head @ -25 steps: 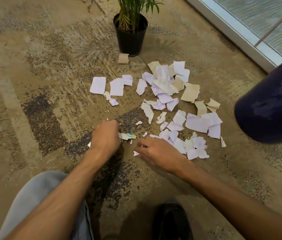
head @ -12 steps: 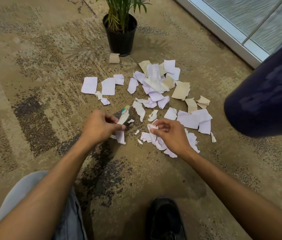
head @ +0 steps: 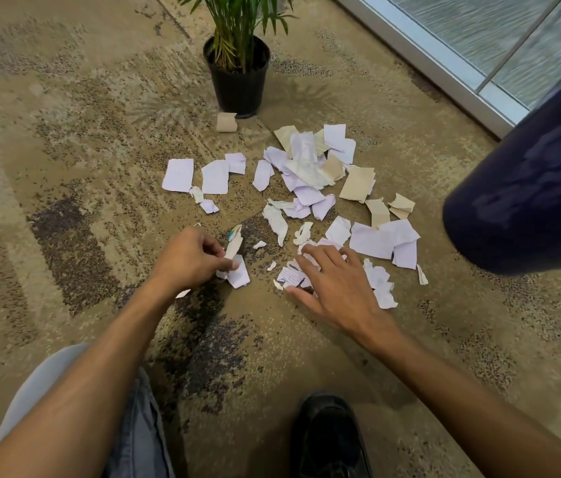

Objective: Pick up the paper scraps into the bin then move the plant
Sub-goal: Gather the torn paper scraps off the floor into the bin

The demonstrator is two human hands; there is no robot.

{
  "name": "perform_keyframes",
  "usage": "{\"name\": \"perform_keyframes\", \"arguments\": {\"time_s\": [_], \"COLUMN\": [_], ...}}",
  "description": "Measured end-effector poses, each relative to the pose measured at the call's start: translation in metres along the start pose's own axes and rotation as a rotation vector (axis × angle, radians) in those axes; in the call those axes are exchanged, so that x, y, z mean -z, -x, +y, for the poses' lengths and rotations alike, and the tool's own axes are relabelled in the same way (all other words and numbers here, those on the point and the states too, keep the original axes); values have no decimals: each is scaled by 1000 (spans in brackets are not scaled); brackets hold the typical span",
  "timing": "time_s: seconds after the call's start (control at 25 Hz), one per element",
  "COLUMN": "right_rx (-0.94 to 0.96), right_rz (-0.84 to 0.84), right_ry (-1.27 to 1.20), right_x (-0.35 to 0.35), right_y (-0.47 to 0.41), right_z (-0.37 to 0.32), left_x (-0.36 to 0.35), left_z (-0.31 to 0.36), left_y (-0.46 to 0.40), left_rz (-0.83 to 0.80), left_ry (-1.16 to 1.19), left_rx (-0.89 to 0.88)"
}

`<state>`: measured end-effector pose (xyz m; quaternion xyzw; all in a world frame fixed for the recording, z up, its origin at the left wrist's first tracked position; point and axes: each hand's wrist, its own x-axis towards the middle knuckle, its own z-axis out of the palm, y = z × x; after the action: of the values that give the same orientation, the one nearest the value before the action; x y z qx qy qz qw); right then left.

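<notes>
My left hand (head: 191, 258) pinches a few torn paper scraps (head: 236, 260) while my right hand (head: 336, 288) lies splayed flat on the near ones, the main pile (head: 310, 174) spreading ahead toward the potted plant (head: 237, 74).

The left hand (head: 192, 260) is curling its fingers and thumb, pinching something small and pale, seemingly torn white paper. The right hand (head: 336, 288) is reaching forward palm down, fingers spread and straight. Both bare forearms are stretching forward.
</notes>
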<state>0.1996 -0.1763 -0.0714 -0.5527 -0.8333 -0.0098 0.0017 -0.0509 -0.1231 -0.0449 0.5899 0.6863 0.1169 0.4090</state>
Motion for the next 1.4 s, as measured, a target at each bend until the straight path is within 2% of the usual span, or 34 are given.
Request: {"name": "perform_keyframes", "arguments": {"time_s": [0.08,0.2,0.28,0.4,0.52,0.64,0.72,0.84,0.96,1.16,1.32,1.4], "right_rx": [-12,-61,-82,-66,-19,27,-4,-247,-439,-619,-759,-787], "right_rz": [-11,-133,-216,-242,-246,-218,-138,10,62,136,98,21], "right_ry": [26,-6,-39,-87,-112,-111,-224,-599,-994,-1134,-1160,-1128], "right_x": [0,1,2,5,4,1,4,15,20,12,5,1], "right_y": [4,1,-5,-12,-13,-11,-9,-9,-8,14,39,48], "right_z": [-3,-9,-14,-21,-30,-32,-27,-12,19,66,86,91], "left_x": [-1,-9,-12,-11,-20,-34,-41,-44,-48,-73,-109,-122], "left_z": [0,1,-1,-2,0,7,9,12,21,53,74,85], "left_y": [1,3,2,0,1,3,4,0,-2,10,23,19], "left_rz": [-68,-121,-44,100,72,63,68,38,5,-136,-220,-198], "left_ry": [-68,-345,-419,-494,-531,-509,-485,-324,-25,342,261,140], "left_rx": [-16,-34,-22,17,5,-98,-118,-52,-8,-71,-157,-230]}}
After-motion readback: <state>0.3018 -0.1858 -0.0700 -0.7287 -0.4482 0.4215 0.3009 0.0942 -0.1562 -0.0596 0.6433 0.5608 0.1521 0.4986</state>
